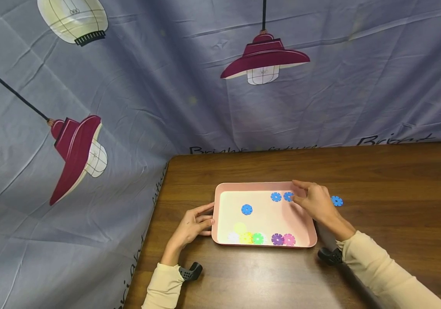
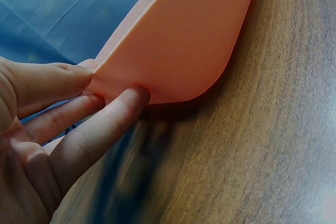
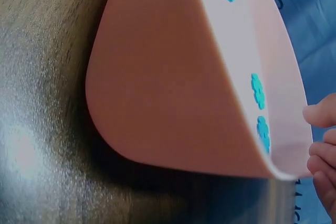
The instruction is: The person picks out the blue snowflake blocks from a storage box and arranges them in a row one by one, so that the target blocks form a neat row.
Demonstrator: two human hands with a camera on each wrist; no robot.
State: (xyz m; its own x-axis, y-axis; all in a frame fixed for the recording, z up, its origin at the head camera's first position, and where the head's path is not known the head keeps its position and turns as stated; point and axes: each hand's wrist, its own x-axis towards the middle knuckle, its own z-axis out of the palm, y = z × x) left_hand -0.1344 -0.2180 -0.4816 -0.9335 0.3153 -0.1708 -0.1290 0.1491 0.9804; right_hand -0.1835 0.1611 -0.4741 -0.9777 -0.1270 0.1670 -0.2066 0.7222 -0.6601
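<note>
A pink tray point(image 1: 264, 186) with a pale inside lies on the table. My left hand point(image 1: 192, 225) touches its left wall with mostly straight fingers; in the left wrist view the fingertips point(image 2: 137, 94) rest against the outer wall and rim. My right hand point(image 1: 317, 202) is over the tray's far right corner, thumb and index apart, nothing visible between them. Near that thumb lies a blue notched disc point(image 1: 288, 196), beside a second blue disc point(image 1: 276, 197). Another blue disc point(image 1: 246, 209) lies left of centre in the tray.
Along the tray's near side lie several notched discs, among them yellow, a green disc point(image 1: 258, 238), a purple disc point(image 1: 277, 239) and a pink disc point(image 1: 289, 240). One blue disc point(image 1: 337, 201) is on the wooden table point(image 1: 398, 193), right of the tray. Behind hangs a printed curtain point(image 1: 189, 98).
</note>
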